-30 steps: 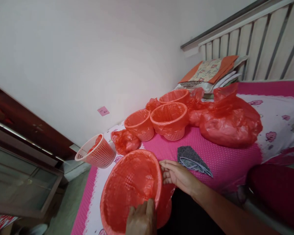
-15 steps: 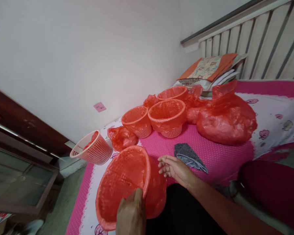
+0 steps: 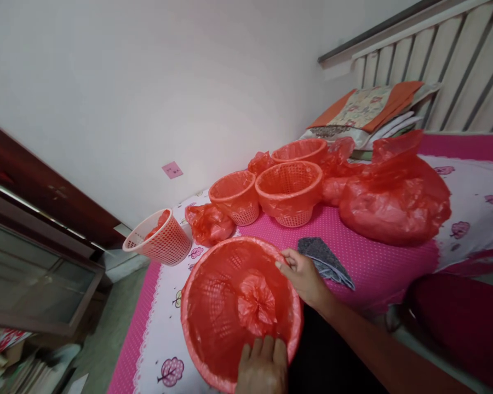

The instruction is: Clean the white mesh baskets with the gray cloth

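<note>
A plastic basket (image 3: pixel 213 273) lined with a thin red plastic bag is tipped towards me at the bed's near edge, its opening facing up. Inside, the liner gathers into a crumpled red bunch (image 3: pixel 258 303). My right hand (image 3: pixel 304 276) grips the rim at the upper right, thumb over the edge. Across the lower rim lies my left hand (image 3: pixel 263 364), its fingers bent over into the opening against the liner; the thumb is hidden. Just beyond my right hand rests a folded grey cloth (image 3: pixel 324 261).
Three red-lined baskets (image 3: pixel 290 194) stand against the wall, with knotted red bags (image 3: pixel 209 224) around them. A pale pink basket (image 3: pixel 160 241) leans at the left edge. At right are a large red bag (image 3: pixel 394 202), folded bedding (image 3: pixel 365 115) and a dark red stool (image 3: pixel 460 323).
The basket has turned and tilted so its inside shows more, bringing the gathered liner into view. My right hand has gone from open beside it to gripping the rim. The camera view has shifted slightly.
</note>
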A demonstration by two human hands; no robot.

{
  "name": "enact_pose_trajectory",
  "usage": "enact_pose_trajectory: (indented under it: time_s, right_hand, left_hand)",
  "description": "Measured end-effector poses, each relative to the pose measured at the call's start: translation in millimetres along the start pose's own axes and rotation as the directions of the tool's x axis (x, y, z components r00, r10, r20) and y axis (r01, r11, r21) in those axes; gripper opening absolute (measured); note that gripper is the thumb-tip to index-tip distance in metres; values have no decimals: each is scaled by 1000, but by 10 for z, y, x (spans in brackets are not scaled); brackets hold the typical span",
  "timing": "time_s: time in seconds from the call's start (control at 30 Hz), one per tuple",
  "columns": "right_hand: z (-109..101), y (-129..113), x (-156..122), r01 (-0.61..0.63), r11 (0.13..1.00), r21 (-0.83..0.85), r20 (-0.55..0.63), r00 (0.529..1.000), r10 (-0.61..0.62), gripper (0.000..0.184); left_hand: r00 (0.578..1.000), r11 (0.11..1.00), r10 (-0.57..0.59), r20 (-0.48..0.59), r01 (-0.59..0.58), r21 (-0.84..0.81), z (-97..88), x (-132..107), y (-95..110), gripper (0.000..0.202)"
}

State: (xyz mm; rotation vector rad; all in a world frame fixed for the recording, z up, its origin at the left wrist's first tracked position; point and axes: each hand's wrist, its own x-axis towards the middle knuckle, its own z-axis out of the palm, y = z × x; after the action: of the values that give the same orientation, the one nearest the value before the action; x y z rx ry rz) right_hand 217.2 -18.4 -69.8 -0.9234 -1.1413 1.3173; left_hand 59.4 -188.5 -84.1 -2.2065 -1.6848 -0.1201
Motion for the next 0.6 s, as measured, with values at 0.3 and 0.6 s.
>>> enact_pose_trajectory:
  time_s: [0.3, 0.6]
  right_hand:
    - [25, 85, 215, 119, 976, -180, -64, 989, -132, 22]
    - [-42, 90, 228, 83, 986, -142, -51, 995, -91, 27]
  left_hand:
    - [996, 996, -69, 60, 72, -54, -49, 233, 26, 27]
    - [984, 989, -97, 151, 112, -97, -26, 290, 72, 14]
